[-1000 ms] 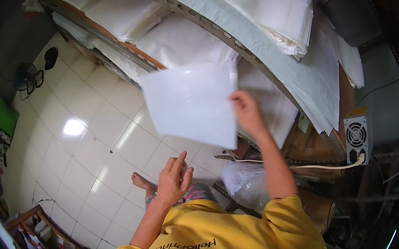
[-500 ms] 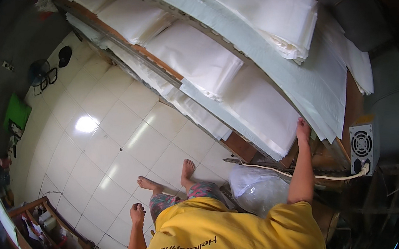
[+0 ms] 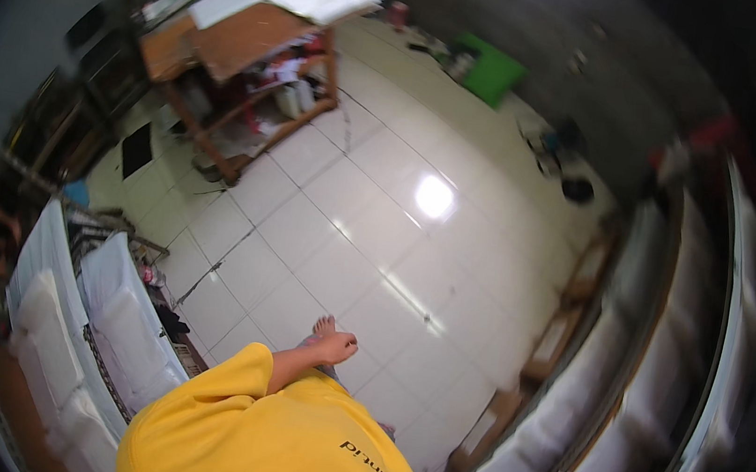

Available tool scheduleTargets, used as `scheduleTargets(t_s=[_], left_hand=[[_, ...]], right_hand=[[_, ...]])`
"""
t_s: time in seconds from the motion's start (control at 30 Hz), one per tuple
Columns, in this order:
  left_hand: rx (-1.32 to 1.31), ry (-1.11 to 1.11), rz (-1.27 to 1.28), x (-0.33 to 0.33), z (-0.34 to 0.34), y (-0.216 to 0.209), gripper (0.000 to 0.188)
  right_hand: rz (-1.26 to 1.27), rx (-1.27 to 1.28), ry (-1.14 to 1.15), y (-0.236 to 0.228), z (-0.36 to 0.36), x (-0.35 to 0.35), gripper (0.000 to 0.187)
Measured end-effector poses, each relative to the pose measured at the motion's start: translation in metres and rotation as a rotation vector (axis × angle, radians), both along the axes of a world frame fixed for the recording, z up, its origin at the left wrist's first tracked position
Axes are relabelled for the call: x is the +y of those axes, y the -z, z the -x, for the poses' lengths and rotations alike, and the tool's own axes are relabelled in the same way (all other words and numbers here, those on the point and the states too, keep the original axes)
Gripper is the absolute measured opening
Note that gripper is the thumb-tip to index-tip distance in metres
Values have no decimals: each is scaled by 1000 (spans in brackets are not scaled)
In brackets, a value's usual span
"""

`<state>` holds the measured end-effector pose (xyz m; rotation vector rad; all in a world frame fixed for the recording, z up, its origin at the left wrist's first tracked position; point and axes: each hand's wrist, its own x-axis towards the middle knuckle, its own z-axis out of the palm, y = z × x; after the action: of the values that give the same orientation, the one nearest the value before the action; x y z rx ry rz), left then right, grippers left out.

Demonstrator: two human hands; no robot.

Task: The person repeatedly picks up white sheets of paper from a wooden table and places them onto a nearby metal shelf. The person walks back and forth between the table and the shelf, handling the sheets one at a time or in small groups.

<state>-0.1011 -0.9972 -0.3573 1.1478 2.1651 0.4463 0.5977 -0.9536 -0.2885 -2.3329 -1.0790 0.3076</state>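
My left hand (image 3: 336, 348) hangs in front of my body, over the tiled floor (image 3: 301, 245) and just above a bare foot (image 3: 325, 323). Its fingers look loosely curled in, and nothing shows in them. The left forearm comes out of a yellow sleeve. My right hand is out of view. Neither rack is touched by the left hand. Stacks of white sheets (image 3: 554, 418) lie on the rack to the right, somewhat blurred.
More pale stacks (image 3: 130, 295) fill a rack at left. A wooden table (image 3: 242, 35) with white sheets on top and things on its lower shelf stands far left. A green flat object (image 3: 493, 71) leans by the far wall. A dark fan-like object (image 3: 550, 144) stands at far right.
My view has swung left, from close by the shelves to the open floor and table. My right hand, earlier at a shelf's edge, has left the view. My left hand now shows nearer the middle.
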Motion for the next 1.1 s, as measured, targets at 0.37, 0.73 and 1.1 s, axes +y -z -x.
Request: scheduleTargets(t_s=[0.37,0.73,1.1], left_hand=[[-90,-636,-399,-19,315,-157,32],[-165,-1184,-588,-39,459,-187,26],[-18,-1055,-841,67,692,-295,26]], right_hand=[[573,567,-854,40,524,256,23],[490,643,-1078,-27,1013,410,29],[-53,692,-1542,-217,1369,436,32]])
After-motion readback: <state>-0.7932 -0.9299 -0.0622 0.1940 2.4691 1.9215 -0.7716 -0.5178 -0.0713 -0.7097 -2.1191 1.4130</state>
